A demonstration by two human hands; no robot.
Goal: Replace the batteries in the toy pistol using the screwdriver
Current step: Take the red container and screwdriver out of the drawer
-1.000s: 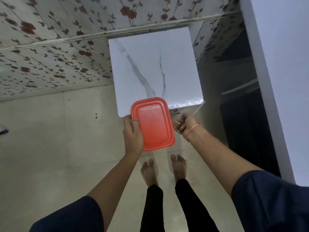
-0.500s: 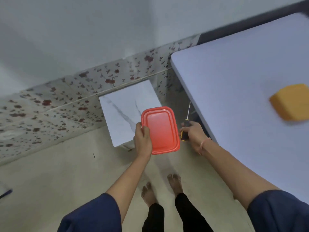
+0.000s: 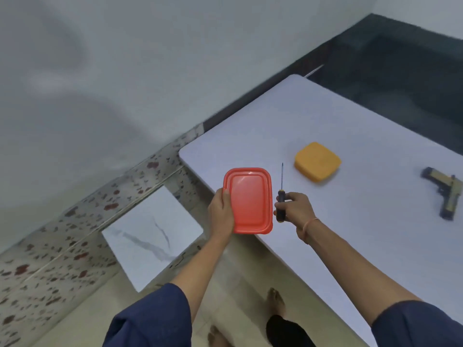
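My left hand (image 3: 221,212) grips a red plastic container (image 3: 250,200) by its left edge, held over the near-left edge of the white table (image 3: 375,221). My right hand (image 3: 295,209) is closed around the black handle of a screwdriver (image 3: 281,196), whose thin shaft points up and away. The toy pistol (image 3: 446,192), tan and black, lies on the table at the far right, well apart from both hands. No batteries are visible.
A yellow lidded box (image 3: 317,161) sits on the table beyond my right hand. A marble tile (image 3: 150,236) leans against the floral-patterned wall base on the left. My bare feet (image 3: 275,300) stand on the floor beside the table's edge.
The view has swung up and right, from the floor to the table. Both hands, still holding the container and screwdriver, now reach over the table edge. The pistol has come into view.
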